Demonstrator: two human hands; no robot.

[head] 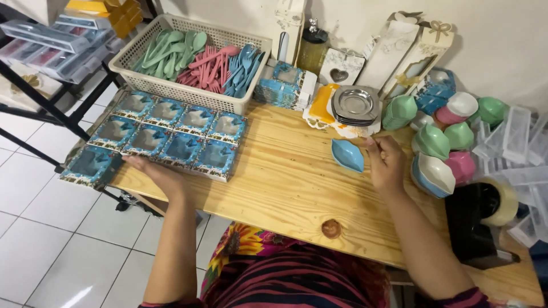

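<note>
Your hands rest on a pine table, one at the boxes, one at a blue dish.

Your left hand (155, 173) lies flat and open on the blue boxes (162, 137) at nine o'clock. Your right hand (386, 163), fingers loosely curled, touches the dish (347, 155) at its nine o'clock. The table (285, 188) carries a cutlery basket (188, 57) at eleven; white floor tiles (45, 239) lie at eight.

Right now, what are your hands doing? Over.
Left hand flat on blue window boxes. Right hand touching blue leaf-shaped dish. Steel plates stacked just behind.
</note>
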